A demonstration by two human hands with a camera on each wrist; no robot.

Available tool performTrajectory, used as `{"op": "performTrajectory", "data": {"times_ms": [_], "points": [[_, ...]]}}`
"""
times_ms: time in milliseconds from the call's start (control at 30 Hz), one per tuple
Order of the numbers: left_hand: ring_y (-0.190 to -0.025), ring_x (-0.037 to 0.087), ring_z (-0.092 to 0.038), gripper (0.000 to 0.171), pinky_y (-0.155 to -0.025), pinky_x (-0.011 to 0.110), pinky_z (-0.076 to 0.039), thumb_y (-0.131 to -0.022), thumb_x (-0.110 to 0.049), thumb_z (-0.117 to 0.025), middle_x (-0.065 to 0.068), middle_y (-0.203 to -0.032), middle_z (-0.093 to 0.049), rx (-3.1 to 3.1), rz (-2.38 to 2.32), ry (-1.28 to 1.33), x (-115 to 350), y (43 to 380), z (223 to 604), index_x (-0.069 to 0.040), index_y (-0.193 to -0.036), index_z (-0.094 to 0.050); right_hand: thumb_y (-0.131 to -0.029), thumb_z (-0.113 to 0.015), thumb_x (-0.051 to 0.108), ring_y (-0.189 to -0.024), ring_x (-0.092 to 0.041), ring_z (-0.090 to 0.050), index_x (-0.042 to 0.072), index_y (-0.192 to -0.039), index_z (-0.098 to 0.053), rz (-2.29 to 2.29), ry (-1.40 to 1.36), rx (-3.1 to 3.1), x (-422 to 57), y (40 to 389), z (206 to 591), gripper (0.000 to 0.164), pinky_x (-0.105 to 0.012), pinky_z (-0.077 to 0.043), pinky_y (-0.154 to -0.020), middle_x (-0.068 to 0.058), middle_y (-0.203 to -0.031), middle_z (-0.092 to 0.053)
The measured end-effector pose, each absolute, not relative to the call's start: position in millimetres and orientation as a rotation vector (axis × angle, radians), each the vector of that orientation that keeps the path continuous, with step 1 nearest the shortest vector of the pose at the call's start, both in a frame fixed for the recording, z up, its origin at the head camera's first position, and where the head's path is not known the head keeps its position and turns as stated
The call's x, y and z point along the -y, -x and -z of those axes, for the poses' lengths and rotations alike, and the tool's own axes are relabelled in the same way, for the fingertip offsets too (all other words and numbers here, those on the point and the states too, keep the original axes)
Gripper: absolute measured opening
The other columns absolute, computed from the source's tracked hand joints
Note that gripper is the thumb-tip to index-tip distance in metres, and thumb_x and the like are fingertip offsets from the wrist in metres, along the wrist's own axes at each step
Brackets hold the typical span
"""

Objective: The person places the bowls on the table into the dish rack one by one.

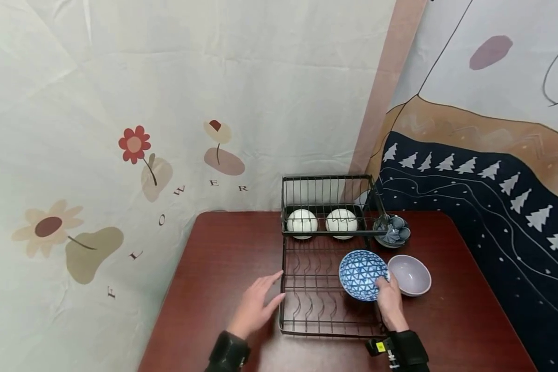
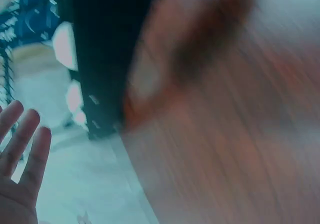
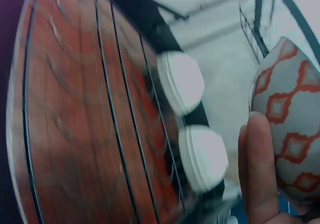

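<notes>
A shallow bowl (image 1: 360,275) with a blue triangle pattern inside is gripped at its right rim by my right hand (image 1: 389,299), thumb on the inner face. Its white outside (image 3: 287,119) with an orange diamond pattern shows in the right wrist view, fingers against it. The bowl is held over the lower tier of a black wire dish rack (image 1: 307,333). My left hand (image 1: 256,306) is beside the rack's left edge, fingers spread and holding nothing. Two white bowls (image 1: 302,221) (image 1: 341,221) stand at the rack's back, under the raised upper basket.
Right of the rack, a pale lilac bowl (image 1: 410,276) sits on the reddish-brown table (image 1: 223,248). Behind it, a bowl (image 1: 392,231) holds several grey-blue pieces. A printed cloth (image 1: 279,103) hangs behind the table's back edge.
</notes>
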State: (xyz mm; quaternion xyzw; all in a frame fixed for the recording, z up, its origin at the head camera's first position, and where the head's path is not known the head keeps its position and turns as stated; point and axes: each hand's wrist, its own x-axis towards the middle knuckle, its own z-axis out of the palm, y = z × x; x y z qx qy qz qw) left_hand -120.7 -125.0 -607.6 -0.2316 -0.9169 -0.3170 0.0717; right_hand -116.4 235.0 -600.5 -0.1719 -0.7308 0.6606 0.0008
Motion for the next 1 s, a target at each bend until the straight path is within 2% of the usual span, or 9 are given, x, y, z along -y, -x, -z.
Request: {"op": "performTrajectory", "data": {"times_ms": [67,233,333,433,467,600,800,867,1000], "points": [[-0.135,0.034,-0.069,0.057,-0.114,0.062,-0.057,-0.11,-0.032,-0.066,0.014,-0.152,-0.069,2.768,1.081,0.746,112,122,601,-0.011,-0.161,-0.055,-0.105,-0.029,0.0,-0.163,-0.054,-0.024,-0.009,-0.173,-0.004,-2.089,0.491,2.32,-223,116,597,0.073,-0.064,-0.021,-0.136,-0.04,-0.179,-0.012],[-0.123,0.032,-0.075,0.06,-0.11,0.062,-0.059,-0.115,-0.037,-0.056,0.017,-0.165,-0.058,2.805,1.26,0.867,84,126,589,-0.013,-0.169,-0.045,-0.104,-0.031,-0.002,-0.161,-0.057,-0.029,-0.011,-0.172,-0.006,-2.105,0.356,2.379,-194,112,591,0.073,-0.067,-0.028,-0.133,-0.042,-0.177,-0.015],[-0.133,0.034,-0.071,0.065,-0.115,0.064,-0.056,-0.115,-0.039,-0.053,0.017,-0.172,-0.05,2.823,1.397,0.888,69,128,587,-0.014,-0.173,-0.036,-0.105,-0.031,-0.002,-0.161,-0.061,-0.028,-0.014,-0.171,-0.006,-2.119,0.26,2.409,-179,110,588,0.072,-0.07,-0.028,-0.132,-0.043,-0.177,-0.013],[-0.149,0.04,-0.059,0.067,-0.125,0.062,-0.049,-0.117,-0.038,-0.049,0.021,-0.173,-0.047,2.793,1.67,0.851,57,129,589,-0.01,-0.175,-0.03,-0.106,-0.033,-0.002,-0.161,-0.063,-0.029,-0.016,-0.17,-0.008,-2.117,0.186,2.432,-166,108,586,0.07,-0.072,-0.03,-0.131,-0.044,-0.176,-0.014],[-0.154,0.041,-0.055,0.067,-0.128,0.061,-0.045,-0.118,-0.037,-0.047,0.022,-0.173,-0.047,2.773,1.771,0.823,54,129,590,-0.008,-0.175,-0.027,-0.106,-0.033,-0.003,-0.16,-0.063,-0.029,-0.017,-0.17,-0.009,-2.112,0.169,2.438,-163,107,585,0.069,-0.072,-0.032,-0.13,-0.044,-0.176,-0.014],[-0.151,0.045,-0.056,0.069,-0.126,0.047,-0.05,-0.117,-0.029,-0.049,0.029,-0.17,-0.045,2.646,2.126,0.678,45,127,598,-0.004,-0.175,-0.022,-0.106,-0.034,-0.002,-0.16,-0.062,-0.031,-0.017,-0.169,-0.013,-2.084,0.154,2.474,-155,105,584,0.068,-0.071,-0.034,-0.129,-0.044,-0.176,-0.016],[-0.153,0.043,-0.051,0.079,-0.123,0.03,-0.045,-0.103,-0.01,-0.049,0.03,-0.174,-0.038,2.56,2.198,0.609,42,125,607,-0.002,-0.176,-0.018,-0.108,-0.033,-0.003,-0.162,-0.062,-0.027,-0.016,-0.169,-0.014,-2.085,0.106,2.476,-152,106,584,0.066,-0.073,-0.03,-0.131,-0.043,-0.176,-0.017],[-0.153,0.044,-0.05,0.08,-0.123,0.03,-0.044,-0.101,-0.008,-0.048,0.031,-0.174,-0.037,2.55,2.192,0.588,41,125,607,0.0,-0.175,-0.018,-0.108,-0.033,-0.003,-0.161,-0.061,-0.031,-0.015,-0.17,-0.016,-2.076,0.074,2.468,-151,106,585,0.065,-0.071,-0.034,-0.13,-0.042,-0.175,-0.021],[-0.153,0.045,-0.05,0.078,-0.122,0.029,-0.045,-0.102,-0.007,-0.048,0.032,-0.172,-0.038,2.543,2.201,0.555,40,124,604,0.001,-0.174,-0.02,-0.107,-0.033,-0.005,-0.153,-0.057,-0.045,-0.011,-0.167,-0.029,-2.034,0.025,2.449,-150,107,586,0.06,-0.056,-0.048,-0.122,-0.04,-0.17,-0.036]]}}
